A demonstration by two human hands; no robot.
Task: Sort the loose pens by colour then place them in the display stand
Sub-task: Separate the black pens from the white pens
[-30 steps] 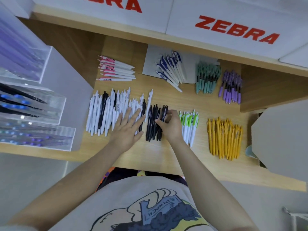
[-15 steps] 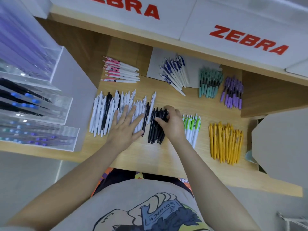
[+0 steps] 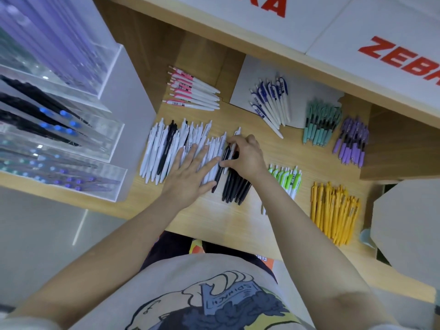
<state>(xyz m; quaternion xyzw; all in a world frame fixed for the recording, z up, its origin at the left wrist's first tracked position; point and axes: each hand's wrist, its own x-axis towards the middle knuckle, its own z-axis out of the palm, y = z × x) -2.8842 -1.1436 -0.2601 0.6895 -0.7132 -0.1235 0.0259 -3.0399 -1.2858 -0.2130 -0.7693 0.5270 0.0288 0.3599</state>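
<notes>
While the left hand lies flat on the white pens, the right hand pinches a black pen just beside it (light, stiff, slippery, best pinched mid-barrel)

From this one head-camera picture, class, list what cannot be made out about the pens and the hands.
1. Black pens: upper ends hidden under the right hand; how many it grips is unclear.
2. White pens: some covered by the flat left hand.
3. Display stand: cut off by the left edge, contents blurred.
4. Barrel print on the yellow pens: too small to read.
</notes>
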